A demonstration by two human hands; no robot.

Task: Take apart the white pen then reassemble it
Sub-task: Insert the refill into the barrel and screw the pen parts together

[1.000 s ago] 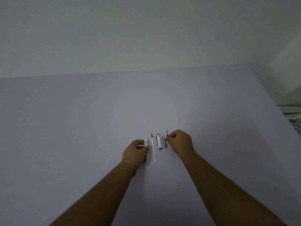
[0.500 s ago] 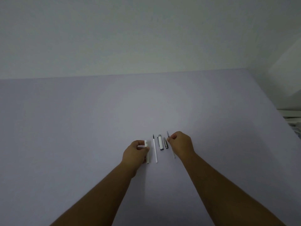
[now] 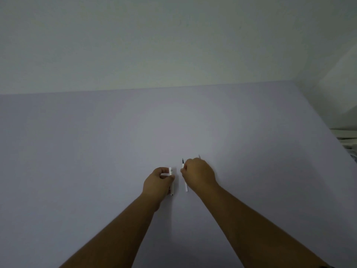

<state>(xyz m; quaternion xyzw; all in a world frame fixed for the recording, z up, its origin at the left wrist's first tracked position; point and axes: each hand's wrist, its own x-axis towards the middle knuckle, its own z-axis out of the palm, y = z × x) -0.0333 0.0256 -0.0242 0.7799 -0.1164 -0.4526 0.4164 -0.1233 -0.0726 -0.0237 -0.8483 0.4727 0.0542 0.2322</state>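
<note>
The white pen lies in parts on the pale table [image 3: 116,151]. My left hand [image 3: 157,183] is closed around the white barrel [image 3: 170,171], which sticks out above my thumb and below my palm. Just to its right lies the thin white refill [image 3: 185,185] with a dark tip pointing away from me. My right hand [image 3: 199,175] is curled over the spot right of it, and its fingertips pinch the refill's upper part. The tip of a thin grey rod [image 3: 199,156] shows behind that hand. The cap and the small dark piece are hidden under it.
The table runs back to a plain wall [image 3: 173,45]. Its right edge slants down toward white objects [image 3: 347,138] at the far right. Both my forearms reach in from the bottom of the view.
My right hand has moved left from the thin rod, across the cap and the dark piece, to the refill. My left hand has kept its hold on the barrel.
</note>
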